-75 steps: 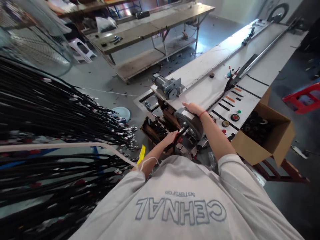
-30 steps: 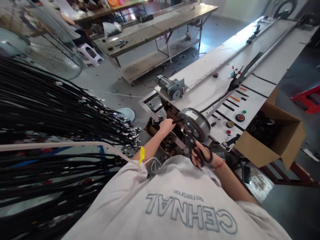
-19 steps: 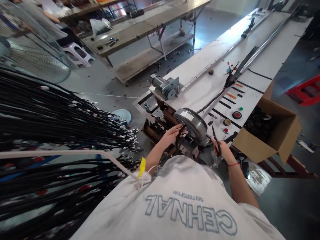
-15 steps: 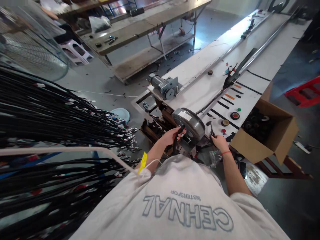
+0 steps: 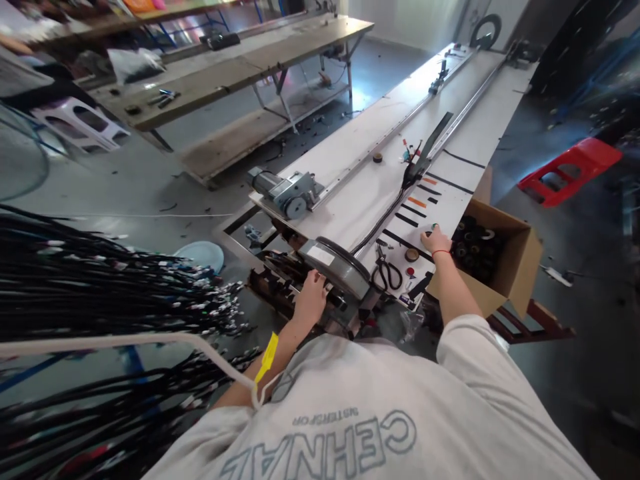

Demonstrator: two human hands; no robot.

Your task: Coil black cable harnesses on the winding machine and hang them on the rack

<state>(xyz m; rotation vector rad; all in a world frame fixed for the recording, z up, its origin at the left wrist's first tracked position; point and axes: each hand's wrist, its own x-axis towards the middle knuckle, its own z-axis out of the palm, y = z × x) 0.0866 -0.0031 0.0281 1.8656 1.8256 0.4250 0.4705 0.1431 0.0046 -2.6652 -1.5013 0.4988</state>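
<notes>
Bare-skinned right hand [image 5: 436, 240], palm down and fingers spread flat on the white bench top [image 5: 350, 193], pressing at the round buttons [image 5: 412, 255] near its edge; no longer gripping the black scissors [image 5: 386, 272], now lying just left of it on the bench. Left hand [image 5: 311, 299] loosely curled against the grey metal wheel [image 5: 334, 261], as half a second ago. Cardboard box [image 5: 505, 267] of tape rolls tight against the bench's right edge; bundled black cables [image 5: 100, 287] crowding the left. Open floor beyond, toward the red stool [image 5: 570, 167].
</notes>
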